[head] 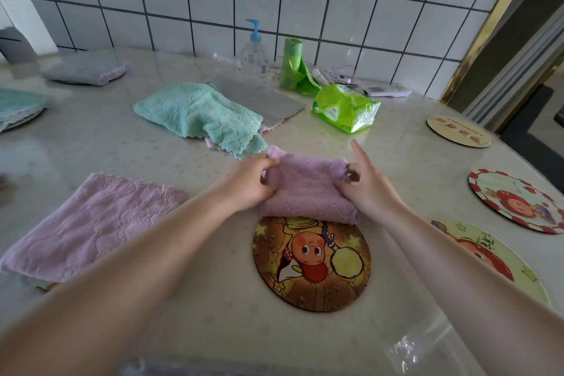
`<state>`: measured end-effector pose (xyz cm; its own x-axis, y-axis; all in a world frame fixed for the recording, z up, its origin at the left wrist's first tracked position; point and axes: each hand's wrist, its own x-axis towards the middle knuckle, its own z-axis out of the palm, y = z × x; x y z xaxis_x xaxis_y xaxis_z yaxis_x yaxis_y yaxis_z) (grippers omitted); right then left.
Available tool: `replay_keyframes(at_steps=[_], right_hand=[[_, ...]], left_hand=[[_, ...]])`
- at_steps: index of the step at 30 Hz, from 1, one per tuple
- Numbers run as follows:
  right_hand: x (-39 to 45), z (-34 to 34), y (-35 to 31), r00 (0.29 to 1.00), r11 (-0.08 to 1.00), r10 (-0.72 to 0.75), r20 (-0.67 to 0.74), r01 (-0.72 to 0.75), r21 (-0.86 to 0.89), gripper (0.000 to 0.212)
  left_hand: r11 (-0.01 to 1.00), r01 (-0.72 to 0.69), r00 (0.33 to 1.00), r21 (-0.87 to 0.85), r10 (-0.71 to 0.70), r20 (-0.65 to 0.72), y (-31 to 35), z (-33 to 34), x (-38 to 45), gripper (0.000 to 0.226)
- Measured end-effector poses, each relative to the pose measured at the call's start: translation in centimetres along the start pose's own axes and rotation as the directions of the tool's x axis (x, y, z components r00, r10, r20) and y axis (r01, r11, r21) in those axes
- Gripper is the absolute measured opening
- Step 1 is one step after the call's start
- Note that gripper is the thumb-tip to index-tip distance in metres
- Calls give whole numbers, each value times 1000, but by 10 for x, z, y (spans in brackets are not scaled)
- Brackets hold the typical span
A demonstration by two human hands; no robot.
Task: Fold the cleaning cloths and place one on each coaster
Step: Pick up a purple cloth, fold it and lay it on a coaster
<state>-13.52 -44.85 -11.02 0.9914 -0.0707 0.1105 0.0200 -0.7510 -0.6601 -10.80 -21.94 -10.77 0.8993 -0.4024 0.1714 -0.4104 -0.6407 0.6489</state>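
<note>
A folded purple cloth [306,189] lies at the far rim of a round brown cartoon coaster [311,265], overlapping its top edge. My left hand [248,181] pinches the cloth's left side. My right hand [369,188] grips its right side, index finger pointing up. A second purple cloth [91,223] lies flat at the left and covers most of another coaster [45,287]. A heap of green cloth [198,114] and grey cloth [259,98] sits further back. A grey folded cloth [87,69] and a green one [18,104] rest on coasters at the far left.
Three bare coasters lie on the right: a beige one [457,131], a red-rimmed one [515,200] and a yellow one [488,256]. By the tiled wall stand a pump bottle [254,52], a green bag roll [293,67], a tissue pack [346,108] and a remote [386,91].
</note>
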Motion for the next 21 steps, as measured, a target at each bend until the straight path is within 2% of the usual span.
replay_keyframes(at_steps=[1, 3, 5, 7, 10, 13, 16, 19, 21], right_hand=[[0, 0, -1, 1000, 1000, -22, 11, 22, 1, 74], [0, 1, -1, 997, 996, -75, 32, 77, -52, 56], [3, 3, 0, 994, 989, -91, 57, 97, -115, 34], [6, 4, 0, 992, 985, -89, 91, 101, -140, 27], [12, 2, -2, 996, 983, -58, 62, 68, -171, 38], [15, 4, -13, 999, 963, -39, 28, 45, -264, 45], [11, 19, -32, 981, 903, -101, 163, 159, -398, 46], [6, 32, -36, 963, 866, -20, 268, 151, -477, 51], [5, 30, -31, 959, 845, 36, 282, 121, -521, 57]], left_hand=[[1000, -14, 1000, 3, 14, 28, 1, -1, 1, 45], [999, -21, 997, 25, 19, 78, 2, -3, 3, 39], [997, 15, 990, 72, -25, 137, 4, -6, 3, 40], [992, 54, 982, 118, -74, 174, 3, -7, 5, 48], [983, 57, 994, 173, -72, 82, 7, -5, 7, 64], [982, 25, 1000, 185, -23, -11, 23, 3, 9, 58], [977, -45, 997, 208, 30, 72, 29, 16, 12, 49], [933, -15, 977, 359, -62, 204, 22, 26, 11, 56], [901, -2, 971, 434, -103, 217, 17, 29, 9, 58]])
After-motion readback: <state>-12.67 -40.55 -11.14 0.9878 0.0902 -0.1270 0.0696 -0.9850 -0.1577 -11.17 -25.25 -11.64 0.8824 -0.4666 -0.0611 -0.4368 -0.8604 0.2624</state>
